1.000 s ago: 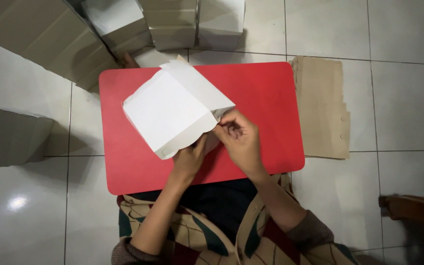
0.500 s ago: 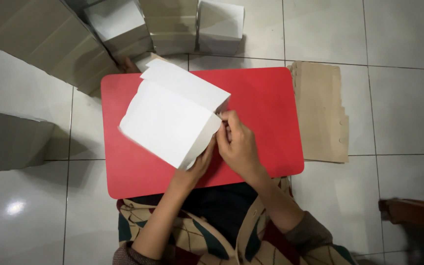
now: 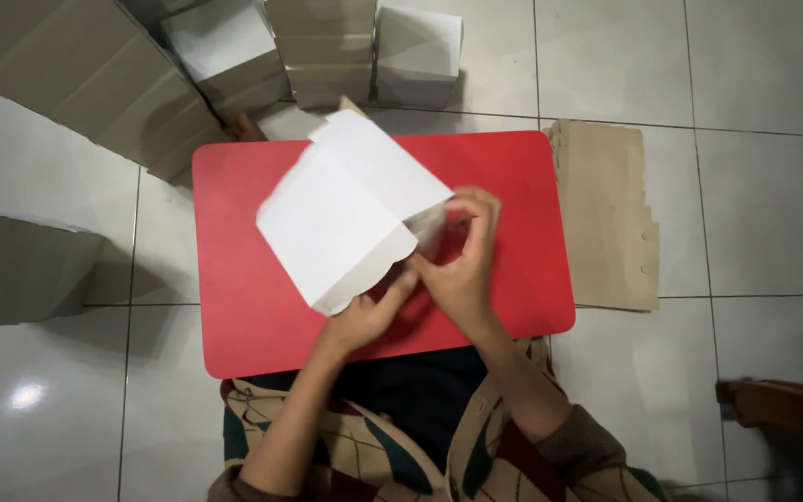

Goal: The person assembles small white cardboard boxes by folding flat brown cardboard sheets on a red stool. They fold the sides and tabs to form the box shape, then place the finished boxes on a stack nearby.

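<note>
A white cardboard box (image 3: 346, 218), partly folded, sits tilted over the middle of the red table (image 3: 253, 316). The left hand (image 3: 364, 316) grips the box's lower edge, thumb and fingers pinched on the card. The right hand (image 3: 462, 265) curls at the box's right end, its fingers bent around a flap there and touching it. Just beyond the table's far edge stand finished boxes (image 3: 364, 46), white and brown, in a row. Flat brown cardboard sheets (image 3: 606, 214) lie on the tiled floor just right of the table. Larger brown cardboard (image 3: 58, 74) leans off the table's far left corner
</note>
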